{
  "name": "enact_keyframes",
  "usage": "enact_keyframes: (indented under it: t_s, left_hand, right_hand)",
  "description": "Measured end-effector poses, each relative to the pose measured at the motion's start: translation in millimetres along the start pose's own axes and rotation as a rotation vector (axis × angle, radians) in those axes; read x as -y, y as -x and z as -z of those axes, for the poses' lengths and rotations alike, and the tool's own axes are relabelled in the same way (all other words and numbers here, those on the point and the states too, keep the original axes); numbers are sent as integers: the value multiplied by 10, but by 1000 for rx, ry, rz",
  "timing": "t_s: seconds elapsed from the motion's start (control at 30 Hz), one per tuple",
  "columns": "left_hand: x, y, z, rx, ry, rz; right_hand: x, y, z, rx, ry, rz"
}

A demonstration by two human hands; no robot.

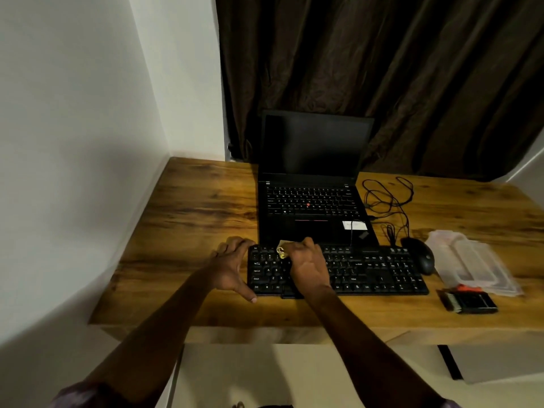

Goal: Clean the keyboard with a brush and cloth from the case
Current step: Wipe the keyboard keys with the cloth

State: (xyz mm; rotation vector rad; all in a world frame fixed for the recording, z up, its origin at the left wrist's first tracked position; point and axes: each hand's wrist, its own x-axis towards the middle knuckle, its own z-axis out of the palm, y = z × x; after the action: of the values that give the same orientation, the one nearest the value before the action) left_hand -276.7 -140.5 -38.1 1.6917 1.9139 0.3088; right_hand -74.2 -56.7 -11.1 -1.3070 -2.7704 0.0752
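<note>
A black keyboard (371, 269) lies across the wooden desk in front of a laptop. My right hand (307, 265) rests on its upper left keys, closed on a small yellowish cloth (282, 249) that pokes out past the fingers. My left hand (232, 267) clasps the keyboard's left end, fingers over the top corner and thumb at the front edge. A clear plastic case (474, 262) lies open to the right of the keyboard. In front of the case sits a black brush (471, 301) with an orange part.
An open black laptop (315, 201) with a dark screen stands behind the keyboard. A black mouse (421, 256) and its tangled cable (388, 201) lie between keyboard and case. The wooden desk (191, 216) meets a white wall on the left; a dark curtain hangs behind.
</note>
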Motion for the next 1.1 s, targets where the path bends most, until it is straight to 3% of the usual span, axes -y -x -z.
enact_keyframes:
  t_s: [0.2,0.4,0.6,0.83,1.0,1.1]
  left_hand:
    - [22,-13,-19,-7,-13,13]
    - [32,-42,-20,14,-10,31]
    - [28,-49,-18,14,-39,35]
    - [42,-44,-8,34,-44,35]
    - [41,-53,-1,37,-38,29]
    - [42,-53,0,36,-40,29]
  right_hand:
    - [151,60,-88,-66,-68,59]
    - [-189,137,-6,-8,49,-116]
    - [-75,123,-30,-21,-24,-23]
    - [-479,221,57,-62,78,-211]
    - [-371,239,33,-37,64,-110]
    - [-524,254,59,-17,55,-144]
